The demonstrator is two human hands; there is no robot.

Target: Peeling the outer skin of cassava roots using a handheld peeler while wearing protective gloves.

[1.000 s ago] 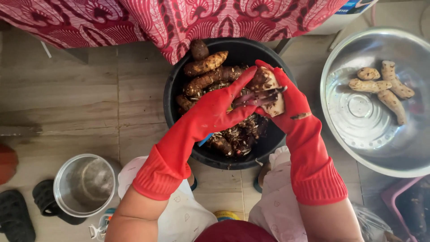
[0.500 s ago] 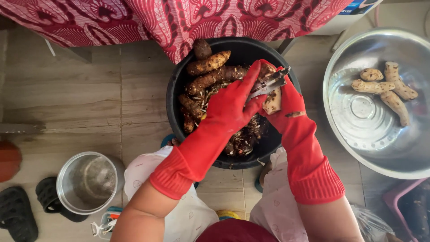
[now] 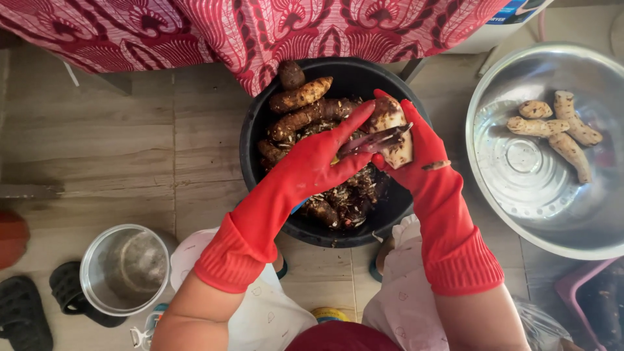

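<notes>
I am peeling a root (image 3: 392, 130) over the black tub (image 3: 257, 130). My right hand (image 3: 416, 153) wraps tight around it and holds it up above the tub. My left hand (image 3: 322, 162) grips a small knife (image 3: 377, 140), and the blade lies flat across the root, touching it. Both hands wear long red gloves.

I think I am in the middle of the peeling step. Part of the root looks pale and clean. The far end is brown and rough. For the next cut, I would need to turn the root a bit in my right hand, so a brown side faces the blade. I would need to push the knife away from my fingers and keep it shallow, so only skin comes off.

The root is short and fat, with a bumpy shape. It looks hard and a bit slippery in the glove.

The tub under my hands holds more brown roots (image 3: 302, 97) and a pile of dark peelings (image 3: 348, 198). To my right is a big shiny bowl (image 3: 513, 214) with four peeled roots (image 3: 559, 130) in it. To my left a small metal pot (image 3: 123, 270) stands on the floor.
</notes>
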